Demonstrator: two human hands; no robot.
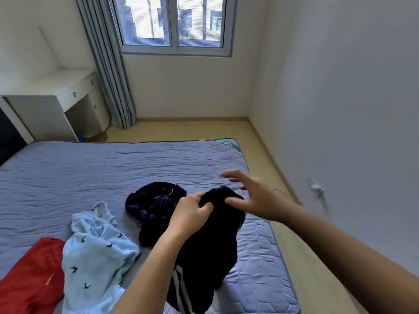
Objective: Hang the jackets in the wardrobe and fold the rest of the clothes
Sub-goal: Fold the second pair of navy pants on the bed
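My left hand (189,213) grips the top edge of a black garment with white side stripes (204,257), lifted above the bed. Beside that edge my right hand (251,196) hovers with its fingers spread, blurred, holding nothing. Behind the black garment a dark navy velvet garment (152,205) lies crumpled on the grey-blue mattress (90,168). A light blue garment with small bird prints (95,252) lies at the lower left, and a red garment (31,275) lies beside it at the frame's left edge.
A white desk with drawers (56,96) stands at the far left by grey curtains (108,64) and a window (174,23). Bare floor (256,141) runs along the bed's far and right sides. A wall socket with a plug (314,185) sits at the right.
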